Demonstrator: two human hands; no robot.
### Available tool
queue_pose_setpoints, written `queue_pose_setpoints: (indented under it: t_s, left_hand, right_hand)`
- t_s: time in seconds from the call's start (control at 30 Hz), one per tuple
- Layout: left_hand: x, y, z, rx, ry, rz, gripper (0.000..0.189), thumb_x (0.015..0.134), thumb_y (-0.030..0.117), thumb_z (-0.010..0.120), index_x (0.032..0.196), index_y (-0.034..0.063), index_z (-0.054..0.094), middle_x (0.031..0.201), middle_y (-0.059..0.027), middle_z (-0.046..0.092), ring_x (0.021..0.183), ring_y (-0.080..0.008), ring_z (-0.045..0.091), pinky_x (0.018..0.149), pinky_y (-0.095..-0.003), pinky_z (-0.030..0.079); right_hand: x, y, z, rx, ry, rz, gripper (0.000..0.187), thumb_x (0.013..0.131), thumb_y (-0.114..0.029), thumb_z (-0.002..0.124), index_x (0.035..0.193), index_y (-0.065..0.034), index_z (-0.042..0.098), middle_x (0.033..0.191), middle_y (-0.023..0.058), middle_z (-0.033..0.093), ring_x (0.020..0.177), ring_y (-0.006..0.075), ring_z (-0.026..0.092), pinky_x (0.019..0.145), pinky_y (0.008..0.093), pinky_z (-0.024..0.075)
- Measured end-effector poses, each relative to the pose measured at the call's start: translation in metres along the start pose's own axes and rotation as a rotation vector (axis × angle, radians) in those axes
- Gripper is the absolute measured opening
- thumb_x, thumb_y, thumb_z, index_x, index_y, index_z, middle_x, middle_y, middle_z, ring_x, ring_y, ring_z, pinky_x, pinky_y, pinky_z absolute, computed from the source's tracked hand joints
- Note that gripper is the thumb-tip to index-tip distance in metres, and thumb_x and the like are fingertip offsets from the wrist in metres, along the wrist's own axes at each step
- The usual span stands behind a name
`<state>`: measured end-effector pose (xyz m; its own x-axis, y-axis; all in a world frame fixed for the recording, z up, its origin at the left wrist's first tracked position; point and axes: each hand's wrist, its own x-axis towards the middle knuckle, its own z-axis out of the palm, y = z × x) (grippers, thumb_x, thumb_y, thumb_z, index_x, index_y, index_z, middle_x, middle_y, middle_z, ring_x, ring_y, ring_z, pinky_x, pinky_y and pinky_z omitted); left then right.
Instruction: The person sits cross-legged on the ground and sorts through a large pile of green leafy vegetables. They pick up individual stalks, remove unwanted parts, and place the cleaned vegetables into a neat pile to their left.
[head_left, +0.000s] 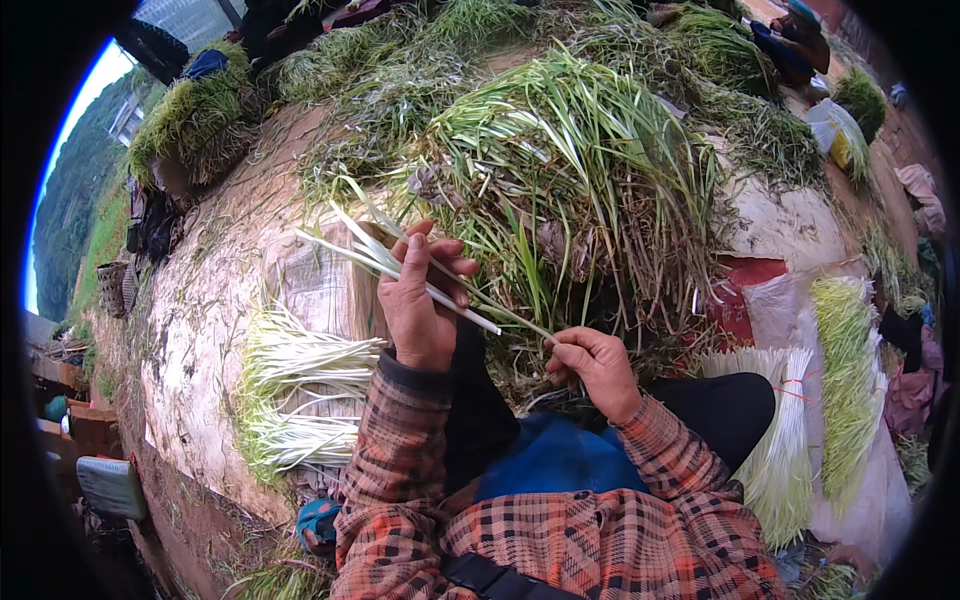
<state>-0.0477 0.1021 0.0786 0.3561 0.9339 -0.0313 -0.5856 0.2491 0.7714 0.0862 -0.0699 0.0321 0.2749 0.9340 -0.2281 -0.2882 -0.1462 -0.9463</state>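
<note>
My left hand (421, 300) holds a few peeled white-green stalks (375, 251), their pale cut ends pointing down to the right. The fingers of my right hand (596, 367) pinch the lower end of a thinner, greener stalk (517, 319) that runs up to my left hand. Beyond both hands lies a big heap of long green leafy stalks (585, 150) with brownish lower ends. Left of my left forearm, cleaned white stalks (307, 390) lie spread in a layer on a low block (322, 289).
Bundles of white stalks tied with red bands (787, 420) lie at the right, beside greener bundles (844, 375) on a pale sheet (885, 480). Leaf litter (375, 120) covers the ground beyond. A person sits at the upper right (799, 45). A woven basket (112, 289) stands at the far left.
</note>
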Motion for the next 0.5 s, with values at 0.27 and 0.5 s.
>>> queue_pose_setpoints:
  t_s: [0.27,0.5]
  left_hand:
    - [-0.037,-0.067,0.008,-0.078,-0.187,-0.449,0.024,0.09,0.022,0.057,0.099,-0.0004,0.057,0.056,-0.0053,0.054,0.063,-0.0227,0.063,0.063,-0.03,0.05]
    - [-0.028,-0.074,-0.002,-0.078,-0.128,-0.524,0.023,0.093,0.017,0.049,0.105,-0.0025,0.053,0.063,-0.0078,0.056,0.066,-0.0244,0.064,0.05,-0.0312,0.053]
  right_hand:
    - [0.019,-0.014,-0.023,-0.496,0.133,-0.328,0.016,0.087,-0.014,0.06,0.087,0.0018,0.063,0.076,0.003,0.056,0.067,0.0106,0.051,0.062,0.0227,0.0417]
    - [0.113,-0.013,-0.073,-1.327,0.68,-0.41,0.02,0.078,-0.017,0.065,0.09,-0.0028,0.062,0.087,0.0119,0.052,0.078,0.0305,0.058,0.068,0.0408,0.0468]
